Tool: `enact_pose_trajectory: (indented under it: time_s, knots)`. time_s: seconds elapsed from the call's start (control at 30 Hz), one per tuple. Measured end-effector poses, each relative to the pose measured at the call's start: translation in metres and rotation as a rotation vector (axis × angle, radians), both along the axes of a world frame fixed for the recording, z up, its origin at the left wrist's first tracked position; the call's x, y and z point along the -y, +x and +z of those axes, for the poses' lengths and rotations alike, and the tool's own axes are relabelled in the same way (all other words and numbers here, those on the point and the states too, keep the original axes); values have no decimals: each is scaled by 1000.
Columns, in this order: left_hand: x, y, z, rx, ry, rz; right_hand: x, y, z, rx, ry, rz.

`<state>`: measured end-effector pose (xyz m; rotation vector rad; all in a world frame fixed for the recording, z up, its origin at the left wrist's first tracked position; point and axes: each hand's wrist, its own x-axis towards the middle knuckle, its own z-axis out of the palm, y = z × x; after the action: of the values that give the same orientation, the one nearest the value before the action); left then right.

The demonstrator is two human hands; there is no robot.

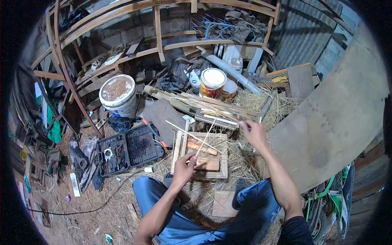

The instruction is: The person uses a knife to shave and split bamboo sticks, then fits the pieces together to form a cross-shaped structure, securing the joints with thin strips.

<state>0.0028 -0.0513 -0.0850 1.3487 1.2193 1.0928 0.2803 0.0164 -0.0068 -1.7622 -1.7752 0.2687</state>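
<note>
My left hand [185, 166] is closed on a thin wooden strip [206, 136] that slants up and to the right above a light wooden frame [223, 159]. Another pale strip [192, 135] crosses it over the frame. Inside the frame lie brown wood pieces [207, 164]. My right hand [252, 132] is raised to the right of the frame, near the end of a bundle of thin strips [216, 107]; its fingers are bent together, and what they hold, if anything, is too small to make out.
An open black tool case [143, 145] lies left of the frame. Behind stand a white bucket [118, 96] and a paint can [212, 81]. A large board [326, 130] leans at the right. Straw and shavings cover the ground, and a cable [87, 212] crosses the lower left.
</note>
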Motion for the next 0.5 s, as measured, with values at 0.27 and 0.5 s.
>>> enact_pose_trajectory:
  time_s: [0.27, 0.5]
  knots:
    - [7, 15, 27, -315, 266, 103, 24, -68, -26, 115, 7, 526]
    - [9, 18, 24, -342, 327, 70, -8, -15, -15, 85, -75, 369]
